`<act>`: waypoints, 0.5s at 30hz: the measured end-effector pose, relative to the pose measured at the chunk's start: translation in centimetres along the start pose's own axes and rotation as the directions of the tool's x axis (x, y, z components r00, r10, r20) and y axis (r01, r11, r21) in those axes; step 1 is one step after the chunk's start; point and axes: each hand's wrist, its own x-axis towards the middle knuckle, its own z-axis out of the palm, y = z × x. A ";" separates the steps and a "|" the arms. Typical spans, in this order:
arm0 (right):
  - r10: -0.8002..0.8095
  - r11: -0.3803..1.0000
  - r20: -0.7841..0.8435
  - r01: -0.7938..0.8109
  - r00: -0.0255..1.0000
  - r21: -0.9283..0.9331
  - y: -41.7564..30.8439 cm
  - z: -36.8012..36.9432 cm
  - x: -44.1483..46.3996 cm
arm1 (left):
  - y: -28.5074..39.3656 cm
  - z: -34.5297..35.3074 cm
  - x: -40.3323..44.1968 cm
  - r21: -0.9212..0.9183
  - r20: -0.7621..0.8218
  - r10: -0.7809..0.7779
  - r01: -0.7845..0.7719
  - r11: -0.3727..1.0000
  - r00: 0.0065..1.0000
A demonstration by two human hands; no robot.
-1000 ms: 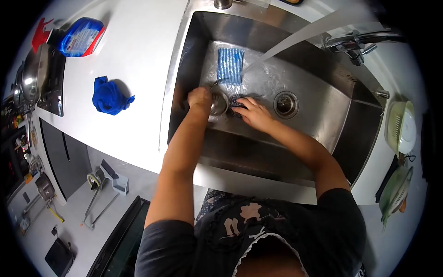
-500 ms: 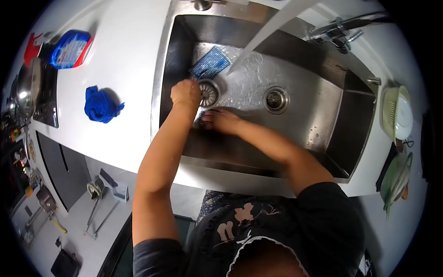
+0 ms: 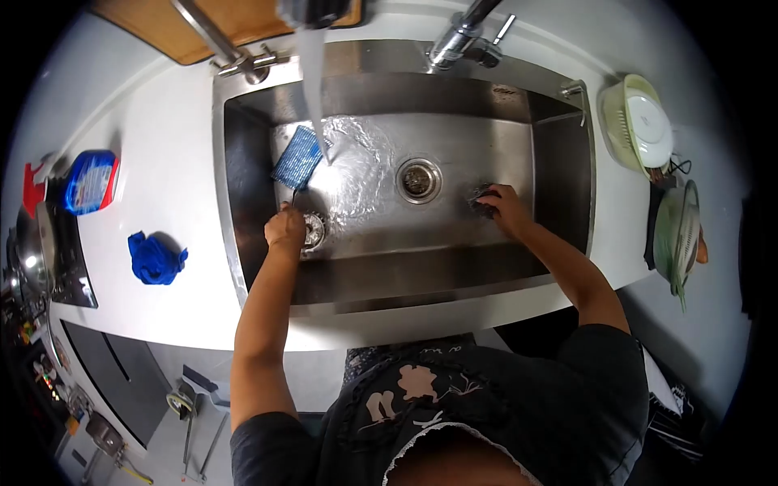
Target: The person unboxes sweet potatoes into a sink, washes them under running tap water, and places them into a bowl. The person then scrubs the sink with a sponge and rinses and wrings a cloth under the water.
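Observation:
My left hand (image 3: pixel 285 229) is closed at the left end of the steel sink (image 3: pixel 365 251), against a round metal strainer (image 3: pixel 313 232); a thin dark handle shows just above the fingers. Over on the sink's right side my right hand (image 3: pixel 506 209) grips a dark scouring pad (image 3: pixel 485 201) on the sink floor. A blue striped cloth (image 3: pixel 301 159) lies at the upper left of the basin. Water (image 3: pixel 312 89) runs from the tap beside that cloth. Between my hands is the round drain (image 3: pixel 419 181).
Left counter: a crumpled blue cloth (image 3: pixel 156 258) and a blue spray bottle (image 3: pixel 91 181). Behind the sink stand a chrome faucet (image 3: pixel 450 44) and a wooden board (image 3: pixel 154 24). A green basket (image 3: pixel 617 121) with a white bowl (image 3: pixel 648 128) sits at the right.
My right hand has moved with the dark pad from beside my left hand to the sink's right side. The view has shifted. The blue striped cloth has turned on the sink floor.

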 end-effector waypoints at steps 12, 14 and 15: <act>0.184 0.969 0.211 -0.213 0.960 0.126 3.8 -2.2 -4.3 | -0.5 -6.6 0.5 -0.185 -0.255 0.110 -0.160 0.970 0.961; 0.143 0.963 0.165 -0.176 0.976 0.204 3.3 -2.4 -4.1 | -0.1 -13.2 -4.7 -0.365 -0.417 0.285 -0.446 0.817 0.863; 0.137 0.960 0.120 -0.162 0.983 0.228 2.9 -2.5 -4.0 | -0.4 -15.0 -6.2 -0.543 -0.527 0.326 -0.606 0.581 0.785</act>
